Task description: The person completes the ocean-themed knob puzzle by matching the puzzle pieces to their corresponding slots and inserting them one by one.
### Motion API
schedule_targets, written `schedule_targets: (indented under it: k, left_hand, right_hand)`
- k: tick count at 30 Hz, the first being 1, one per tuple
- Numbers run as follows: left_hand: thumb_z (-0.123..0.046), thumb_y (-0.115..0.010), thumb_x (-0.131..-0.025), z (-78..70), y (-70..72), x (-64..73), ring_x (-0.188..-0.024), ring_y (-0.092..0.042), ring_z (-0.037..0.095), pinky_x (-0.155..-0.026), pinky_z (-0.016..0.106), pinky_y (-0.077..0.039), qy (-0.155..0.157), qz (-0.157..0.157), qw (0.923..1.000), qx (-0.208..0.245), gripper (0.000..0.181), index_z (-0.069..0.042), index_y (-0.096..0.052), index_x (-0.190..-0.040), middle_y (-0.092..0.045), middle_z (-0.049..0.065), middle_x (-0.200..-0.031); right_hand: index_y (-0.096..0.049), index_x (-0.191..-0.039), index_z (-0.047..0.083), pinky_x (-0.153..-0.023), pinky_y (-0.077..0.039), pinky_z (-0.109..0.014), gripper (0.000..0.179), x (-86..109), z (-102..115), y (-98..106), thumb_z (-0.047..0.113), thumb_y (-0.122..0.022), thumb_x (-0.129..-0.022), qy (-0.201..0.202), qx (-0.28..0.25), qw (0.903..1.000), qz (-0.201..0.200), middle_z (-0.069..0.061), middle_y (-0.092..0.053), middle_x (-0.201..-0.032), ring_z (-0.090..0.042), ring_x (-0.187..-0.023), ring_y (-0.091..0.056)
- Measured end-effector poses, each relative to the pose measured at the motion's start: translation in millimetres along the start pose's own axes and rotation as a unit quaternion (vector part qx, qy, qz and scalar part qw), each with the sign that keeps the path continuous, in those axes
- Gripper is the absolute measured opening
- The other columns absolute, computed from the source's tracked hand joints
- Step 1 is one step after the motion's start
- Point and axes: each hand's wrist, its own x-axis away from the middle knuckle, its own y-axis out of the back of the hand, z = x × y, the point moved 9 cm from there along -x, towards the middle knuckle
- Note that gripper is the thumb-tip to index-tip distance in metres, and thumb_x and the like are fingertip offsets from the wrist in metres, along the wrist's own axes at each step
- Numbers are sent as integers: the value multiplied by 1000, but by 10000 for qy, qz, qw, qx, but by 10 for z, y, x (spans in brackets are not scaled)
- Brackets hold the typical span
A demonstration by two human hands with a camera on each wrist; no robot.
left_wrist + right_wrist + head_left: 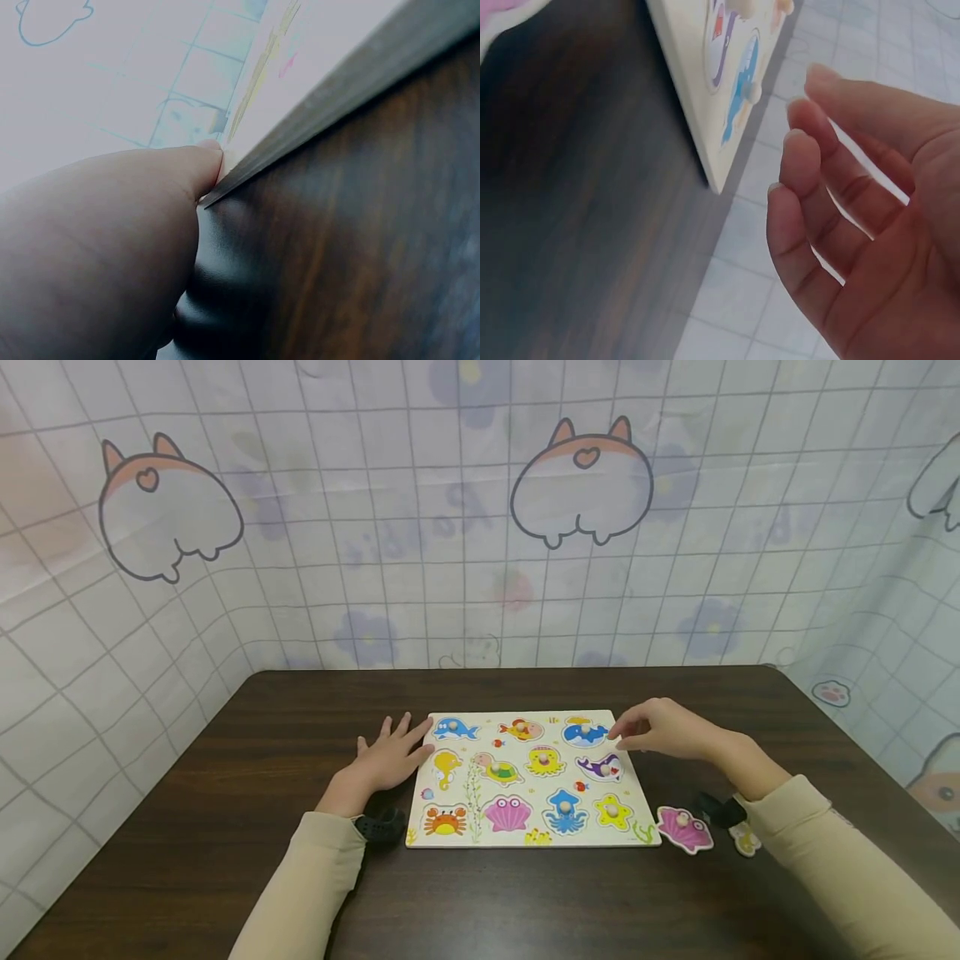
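A wooden peg puzzle board [540, 783] with sea animals lies flat on the table. My left hand [388, 758], fingers spread, touches its left edge; in the left wrist view the thumb [202, 166] meets the board's corner. Just off the upper right edge hovers my right hand [667, 731], fingers loosely bent. Nothing sits between its thumb and fingers in the right wrist view. Nearest to it are the knobbed blue whale piece [586, 735] and the purple whale piece [602, 767]. The pink shell shape [507, 814] and yellow seahorse shape [446, 767] on the board show no knob.
Right of the board lies a loose pink shell piece [684, 830] with a knob. Beside it a yellow piece [745, 840] is partly hidden by the right wrist. Dark wooden tabletop [480, 902] surrounds the board; a patterned cloth [450, 568] hangs behind.
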Motion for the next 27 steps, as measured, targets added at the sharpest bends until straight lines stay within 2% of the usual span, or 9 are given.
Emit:
schedule_targets:
  k: [3, 8, 17, 27]
  left_hand:
    - [-45, -41, -110, 10, -7, -2, -153, 2, 49, -110, 80, 2, 4, 1, 10000, 0, 64, -20, -22, -166, -8, 22, -169]
    - [-45, -41, -110, 20, -21, -3, -153, 1, 49, -110, 80, 1, 14, 6, 10000, 12, 64, -20, -22, -166, -8, 23, -169]
    - [-45, -41, -110, 34, -23, -6, -153, 1, 50, -109, 80, 1, 13, -26, 10000, -20, 64, -20, -21, -166, -8, 23, -169]
    - [-44, -41, -110, 20, -13, 14, -153, 1, 50, -109, 80, 2, 8, -21, 10000, 31, 64, -19, -21, -166, -8, 23, -169]
  right_hand:
    - [-78, -108, 3, -80, -59, -35, 15, 91, -9, 11, 10, -75, -95, 116, -52, 9999, -15, 2, -72, -96, -16, -85, -64]
    - [-78, -105, 6, -76, -57, -29, 14, 240, -10, 19, 14, -76, -94, 266, -123, 9996, 34, 5, -72, -95, -14, -82, -62]
    - [-75, -112, 5, -58, -53, -30, 21, 503, -70, -74, 18, -75, -95, 47, -844, 9943, 653, 1, -64, -87, -19, -69, -59]
    - [-74, -104, 6, -48, -44, -22, 12, 747, -73, -237, 12, -74, -94, 271, -1401, 9798, 1404, 2, -64, -75, -6, -58, -52]
